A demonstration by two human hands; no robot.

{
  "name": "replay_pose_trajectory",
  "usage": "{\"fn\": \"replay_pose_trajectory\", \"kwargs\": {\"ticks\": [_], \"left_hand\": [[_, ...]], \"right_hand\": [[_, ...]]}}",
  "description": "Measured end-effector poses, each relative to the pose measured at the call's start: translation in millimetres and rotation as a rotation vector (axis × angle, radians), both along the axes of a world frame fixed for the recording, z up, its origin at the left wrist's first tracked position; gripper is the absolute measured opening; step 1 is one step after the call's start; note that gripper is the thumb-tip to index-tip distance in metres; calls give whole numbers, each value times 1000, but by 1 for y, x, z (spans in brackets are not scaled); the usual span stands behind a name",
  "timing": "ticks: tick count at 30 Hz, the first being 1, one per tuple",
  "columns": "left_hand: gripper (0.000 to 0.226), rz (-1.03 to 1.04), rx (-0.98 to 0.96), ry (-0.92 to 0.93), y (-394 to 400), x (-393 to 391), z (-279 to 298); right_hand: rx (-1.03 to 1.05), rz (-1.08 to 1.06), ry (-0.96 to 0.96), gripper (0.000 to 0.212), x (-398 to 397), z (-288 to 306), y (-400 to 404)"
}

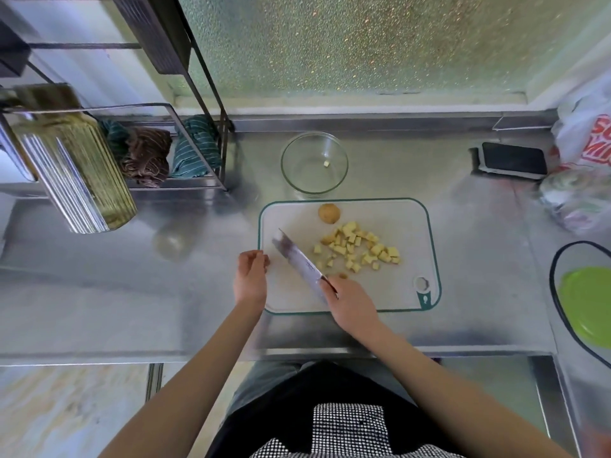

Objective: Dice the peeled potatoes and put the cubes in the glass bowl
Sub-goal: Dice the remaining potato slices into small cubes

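A white cutting board with a green rim (410, 292) lies on the steel counter. A pile of yellow potato cubes (358, 247) covers its middle, and a whole round potato (329, 213) sits at its far edge. The glass bowl (314, 163) stands just behind the board with one cube inside. My right hand (350, 305) grips the handle of a knife (299, 259), whose blade points up and left over the board's left part, apart from the cubes. My left hand (251, 276) hovers at the board's left edge, fingers loosely curled, holding nothing.
A metal rack with folded cloths (195, 150) and a ribbed jar (76, 170) stands at the left. At the back right lies a dark phone (512, 158) beside plastic bags (585, 133). A bowl with a green lid (585, 302) sits at the right edge.
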State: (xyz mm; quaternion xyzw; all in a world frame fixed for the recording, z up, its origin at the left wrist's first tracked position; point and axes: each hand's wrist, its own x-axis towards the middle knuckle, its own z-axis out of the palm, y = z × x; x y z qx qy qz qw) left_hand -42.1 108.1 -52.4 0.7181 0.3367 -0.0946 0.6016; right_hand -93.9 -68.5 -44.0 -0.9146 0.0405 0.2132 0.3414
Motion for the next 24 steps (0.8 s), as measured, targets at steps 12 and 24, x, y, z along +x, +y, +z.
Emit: {"fn": "replay_pose_trajectory", "kwargs": {"ticks": [12,24], "left_hand": [[27,-254,180,-56,-6,-10,-6],[29,-242,192,-65,-6,-7,-12]], "right_hand": [[-136,-128,-26,39,-6,1,-25],[-237,-150,-28,37,-11,8,-75]]}}
